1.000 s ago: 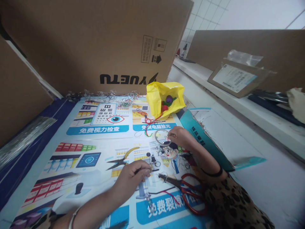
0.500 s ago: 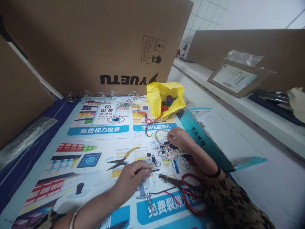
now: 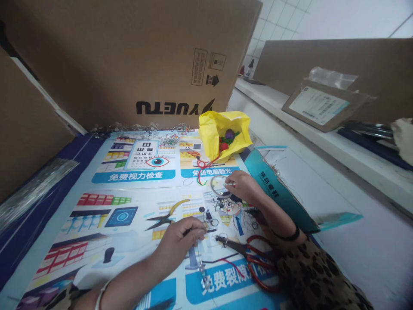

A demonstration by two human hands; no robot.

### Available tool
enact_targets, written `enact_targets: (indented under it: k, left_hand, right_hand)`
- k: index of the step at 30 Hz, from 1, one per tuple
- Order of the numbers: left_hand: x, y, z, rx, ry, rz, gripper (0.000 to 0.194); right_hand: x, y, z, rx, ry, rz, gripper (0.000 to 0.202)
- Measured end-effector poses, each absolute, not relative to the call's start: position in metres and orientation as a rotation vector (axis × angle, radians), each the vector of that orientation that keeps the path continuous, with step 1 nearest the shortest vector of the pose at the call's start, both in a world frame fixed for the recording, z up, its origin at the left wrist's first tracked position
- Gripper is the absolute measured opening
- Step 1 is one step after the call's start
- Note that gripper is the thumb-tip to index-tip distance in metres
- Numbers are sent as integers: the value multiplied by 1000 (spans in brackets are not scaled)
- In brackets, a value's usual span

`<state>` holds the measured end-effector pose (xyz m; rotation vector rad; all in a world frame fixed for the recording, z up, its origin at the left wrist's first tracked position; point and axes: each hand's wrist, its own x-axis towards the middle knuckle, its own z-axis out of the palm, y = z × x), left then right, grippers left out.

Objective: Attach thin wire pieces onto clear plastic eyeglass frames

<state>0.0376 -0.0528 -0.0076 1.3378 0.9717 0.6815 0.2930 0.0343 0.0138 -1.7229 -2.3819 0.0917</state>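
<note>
Right hand: the right hand (image 3: 245, 187) rests on the poster (image 3: 135, 202) at the far side of the work area, its fingertips pinched on the rim of a small clear wire ring (image 3: 220, 186); the ring lies flat on the surface, just to the left of the fingers.
Left hand: the left hand (image 3: 179, 241) lies nearer the person, clenched around a thin dark tool or wire end that pokes out to the right of its knuckles; what exactly it grips is too small to tell.
Bead strand: a strand of clear beads (image 3: 200, 267) hangs from under the left hand and runs toward the person, its long axis pointing near to far.
Key relation: the ring lies up and to the right of the left hand, apart from it, and touches only the right hand, so the right hand is the nearer one.
Tools nearby: yellow-handled pliers (image 3: 164, 215) lie just left of the left hand, tips pointing left; red-handled scissors (image 3: 254, 258) lie beside the right forearm, blades pointing left toward the left hand.
Further off: a yellow bag (image 3: 222, 131) with coloured pieces sits beyond the ring, before a large cardboard box (image 3: 129, 60).
Change from earlier: both hands keep their places; the right fingers have shifted only slightly on the ring, and the left hand's grip looks unchanged.
</note>
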Motion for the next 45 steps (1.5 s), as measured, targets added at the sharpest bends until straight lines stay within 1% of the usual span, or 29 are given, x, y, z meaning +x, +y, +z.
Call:
enact_targets:
  k: [8, 15, 21, 28, 34, 39, 45]
  left_hand:
    - [38, -53, -6, 1336, 976, 683, 14]
    - [37, -54, -6, 1353, 971, 668, 14]
    - [37, -55, -7, 1355, 974, 666, 14]
    - [37, -54, -3, 1358, 977, 657, 14]
    - [37, -53, -1, 1364, 977, 659, 15]
    - [38, -53, -2, 1364, 970, 649, 15]
    - [38, -53, -1, 1361, 976, 652, 14]
  right_hand:
    - [293, 38, 11, -1612, -2316, 97, 18]
    - [282, 44, 7, -1601, -2297, 113, 11]
    - [273, 50, 3, -1621, -2270, 126, 10]
    - [293, 51, 8, -1683, -2232, 157, 14]
    - [303, 43, 17, -1697, -2360, 254, 13]
    - [301, 40, 17, -1759, -2402, 199, 11]
    - [294, 38, 14, -1817, -2455, 143, 12]
